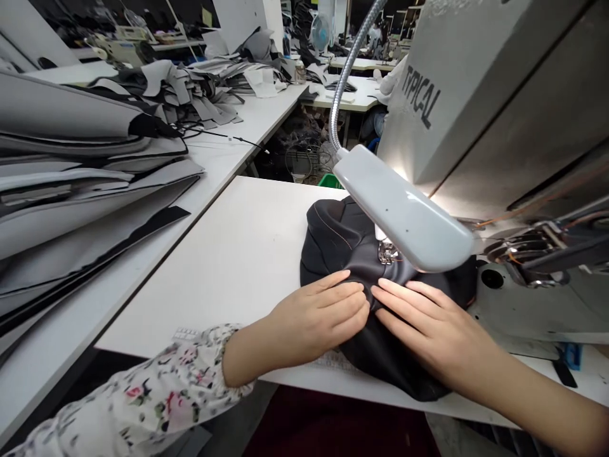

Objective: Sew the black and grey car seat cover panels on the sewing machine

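A black leather-like cover (328, 235) with a line of orange stitching lies bunched under the sewing machine's presser foot (387, 252). My left hand (323, 314) is closed on the near part of the cover, its fingers together and bent and their tips hidden in a fold. Just to its right, my right hand (428, 324) rests on the same cover with fingers stretched out and slightly apart. Both sets of fingertips are close in front of the presser foot. Part of the cover hangs toward the table's front edge below my hands.
A white lamp (404, 206) on a bendable metal neck hangs over the needle area, partly hiding it. The sewing machine's body (442, 82) fills the right side. Stacked grey padded panels (71, 184) lie on the left table, with grey scraps (190, 89) behind.
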`<action>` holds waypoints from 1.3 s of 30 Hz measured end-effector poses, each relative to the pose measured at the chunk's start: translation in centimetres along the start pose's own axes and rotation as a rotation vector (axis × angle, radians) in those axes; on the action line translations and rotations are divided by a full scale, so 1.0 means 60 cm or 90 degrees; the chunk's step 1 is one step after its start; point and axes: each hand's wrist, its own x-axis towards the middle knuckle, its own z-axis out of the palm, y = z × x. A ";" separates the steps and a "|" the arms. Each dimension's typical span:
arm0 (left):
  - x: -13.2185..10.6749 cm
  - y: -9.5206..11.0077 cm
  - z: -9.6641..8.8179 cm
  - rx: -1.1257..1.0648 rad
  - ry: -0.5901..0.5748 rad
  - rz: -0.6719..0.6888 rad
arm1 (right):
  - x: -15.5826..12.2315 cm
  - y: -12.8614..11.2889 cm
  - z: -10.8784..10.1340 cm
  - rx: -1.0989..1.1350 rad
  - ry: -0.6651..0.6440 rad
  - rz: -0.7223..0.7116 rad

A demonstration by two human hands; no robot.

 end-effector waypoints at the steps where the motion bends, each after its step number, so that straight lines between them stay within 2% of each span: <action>1: 0.000 -0.002 -0.001 0.009 -0.017 0.006 | -0.003 0.001 -0.003 0.003 0.004 -0.017; 4: 0.016 -0.004 -0.005 -0.078 -0.014 0.000 | -0.013 -0.005 -0.022 0.020 -0.037 0.006; 6: 0.033 0.001 -0.001 -0.177 0.027 -0.013 | -0.017 -0.013 -0.028 0.028 -0.096 0.054; 8: 0.046 0.011 0.010 -0.272 0.092 -0.030 | -0.019 -0.021 -0.017 0.020 -0.114 0.066; 11: 0.051 0.031 0.041 -0.392 0.198 -0.067 | -0.027 -0.032 0.035 -0.018 -0.067 0.044; 13: 0.047 0.039 0.060 -0.414 0.226 -0.065 | -0.032 -0.037 0.084 -0.045 -0.005 0.045; 16: 0.039 0.036 0.069 -0.350 0.196 -0.034 | -0.031 -0.042 0.142 -0.088 0.075 0.060; 18: 0.037 0.029 0.055 -0.266 0.147 0.002 | -0.026 -0.041 0.151 -0.097 0.085 0.074; 21: 0.035 0.019 0.013 -0.098 0.047 0.024 | -0.029 -0.030 0.120 -0.064 0.066 0.125; 24: 0.031 0.013 -0.026 0.039 -0.043 -0.002 | -0.052 -0.014 0.077 -0.094 0.090 0.293; 27: 0.027 0.003 -0.044 0.110 -0.115 0.033 | -0.074 -0.002 0.058 -0.048 0.070 0.475; 29: 0.029 -0.008 -0.045 0.131 -0.142 0.074 | -0.077 0.004 0.057 0.052 0.042 0.509; 32: 0.033 -0.023 -0.040 0.134 -0.149 0.104 | -0.075 0.018 0.052 0.236 0.072 0.555; 36: 0.037 -0.029 -0.024 0.041 -0.066 0.113 | -0.075 0.050 0.017 0.507 0.285 0.648; 38: 0.039 -0.027 -0.016 -0.095 -0.008 0.081 | -0.071 0.061 -0.008 0.502 0.376 0.660; 39: 0.040 -0.025 -0.013 -0.173 0.019 0.057 | -0.068 0.062 -0.021 0.441 0.391 0.651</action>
